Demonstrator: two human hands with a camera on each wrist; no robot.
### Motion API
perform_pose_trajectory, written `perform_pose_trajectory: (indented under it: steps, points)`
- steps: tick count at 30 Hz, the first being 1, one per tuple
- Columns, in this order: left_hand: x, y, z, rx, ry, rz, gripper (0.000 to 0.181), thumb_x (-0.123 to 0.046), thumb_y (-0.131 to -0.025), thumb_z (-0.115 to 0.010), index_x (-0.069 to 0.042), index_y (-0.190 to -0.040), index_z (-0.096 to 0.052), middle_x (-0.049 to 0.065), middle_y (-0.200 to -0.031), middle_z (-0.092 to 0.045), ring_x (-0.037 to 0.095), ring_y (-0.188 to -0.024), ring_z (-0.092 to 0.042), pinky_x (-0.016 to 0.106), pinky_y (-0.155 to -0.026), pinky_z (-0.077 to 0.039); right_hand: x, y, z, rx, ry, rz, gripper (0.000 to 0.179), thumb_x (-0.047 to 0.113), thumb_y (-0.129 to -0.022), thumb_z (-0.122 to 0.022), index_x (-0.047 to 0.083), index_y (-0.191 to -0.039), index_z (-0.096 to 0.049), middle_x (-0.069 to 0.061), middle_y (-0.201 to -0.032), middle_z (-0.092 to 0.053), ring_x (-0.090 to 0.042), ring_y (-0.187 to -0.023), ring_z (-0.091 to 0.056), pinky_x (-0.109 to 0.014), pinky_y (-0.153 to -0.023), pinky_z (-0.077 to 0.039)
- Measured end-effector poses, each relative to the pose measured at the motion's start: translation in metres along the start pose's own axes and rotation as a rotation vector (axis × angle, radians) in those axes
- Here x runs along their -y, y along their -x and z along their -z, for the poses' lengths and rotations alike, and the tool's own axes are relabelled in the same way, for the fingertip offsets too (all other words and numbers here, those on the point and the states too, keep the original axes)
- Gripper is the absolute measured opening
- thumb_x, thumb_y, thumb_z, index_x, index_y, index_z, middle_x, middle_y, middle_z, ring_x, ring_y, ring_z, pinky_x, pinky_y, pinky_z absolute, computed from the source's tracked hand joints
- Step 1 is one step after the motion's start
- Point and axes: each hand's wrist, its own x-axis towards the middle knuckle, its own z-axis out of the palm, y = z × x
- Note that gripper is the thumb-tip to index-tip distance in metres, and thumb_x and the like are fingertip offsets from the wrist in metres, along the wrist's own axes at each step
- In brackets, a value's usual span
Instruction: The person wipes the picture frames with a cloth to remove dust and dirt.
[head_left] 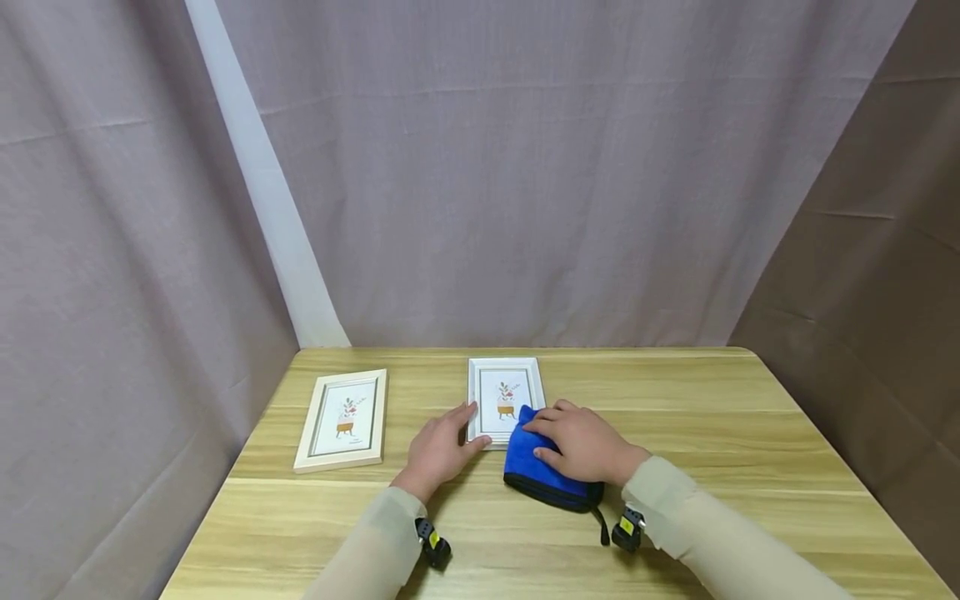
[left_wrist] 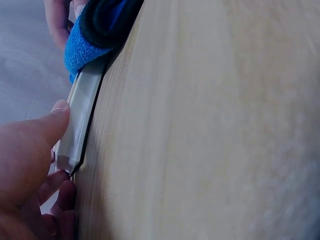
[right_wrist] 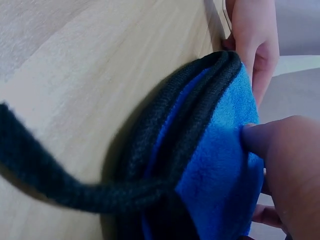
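Observation:
A white picture frame [head_left: 491,402] with a plant picture lies flat near the back middle of the table. At its front left corner my left hand [head_left: 437,450] holds it, thumb on the front edge and fingers along the left side; the left wrist view shows this thumb [left_wrist: 60,115] on the white edge. My right hand [head_left: 588,443] grips a folded blue cloth [head_left: 528,462] with black trim, which covers the frame's lower right corner. Seen from the right wrist, the thumb presses into the blue cloth [right_wrist: 225,150]; its other fingers are partly hidden.
A second, cream picture frame [head_left: 380,417] with a similar picture lies on the left of the wooden table [head_left: 712,433]. From the cloth hangs a black strap [head_left: 602,527]. Grey curtains [head_left: 525,183] stand behind the table's back edge.

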Motion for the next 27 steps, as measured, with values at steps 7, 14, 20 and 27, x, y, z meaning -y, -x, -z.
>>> perform_pose_trajectory:
  steps: [7,14,20,27]
  points:
    - [0.004,-0.001,0.000,0.007,0.011,-0.011,0.072,-0.053,-0.103,-0.075,-0.020,-0.164,-0.055,0.010,-0.165,-0.054,0.043,-0.146,-0.055,0.059,-0.118,-0.045,0.012,-0.005,0.002,0.015,0.080,-0.013,0.046,0.041,-0.106,-0.072,0.014,-0.144,-0.074,-0.007,-0.142,-0.072,-0.033,-0.125,-0.064,-0.060,-0.097,-0.059]
    - [0.006,-0.006,0.002,0.012,0.029,-0.017,0.072,-0.055,-0.101,-0.077,-0.022,-0.163,-0.057,0.009,-0.163,-0.056,0.039,-0.145,-0.057,0.057,-0.117,-0.047,0.024,-0.010,0.006,0.090,0.185,-0.112,0.052,0.050,-0.106,-0.069,0.018,-0.146,-0.073,-0.005,-0.145,-0.070,-0.035,-0.131,-0.061,-0.068,-0.101,-0.054]
    - [0.007,-0.007,0.002,0.014,0.025,-0.030,0.073,-0.056,-0.101,-0.077,-0.022,-0.163,-0.057,0.009,-0.162,-0.057,0.037,-0.145,-0.057,0.055,-0.117,-0.048,0.030,-0.015,0.008,0.095,0.205,-0.119,0.048,0.045,-0.109,-0.065,0.016,-0.146,-0.072,-0.007,-0.145,-0.070,-0.037,-0.130,-0.060,-0.068,-0.098,-0.054]
    - [0.007,-0.006,0.002,0.022,0.032,-0.027,0.072,-0.054,-0.102,-0.077,-0.023,-0.163,-0.056,0.009,-0.163,-0.056,0.038,-0.147,-0.056,0.055,-0.118,-0.047,0.028,-0.022,0.006,0.100,0.229,-0.123,0.038,0.032,-0.113,-0.060,0.016,-0.145,-0.073,-0.007,-0.143,-0.070,-0.037,-0.126,-0.059,-0.063,-0.092,-0.057]
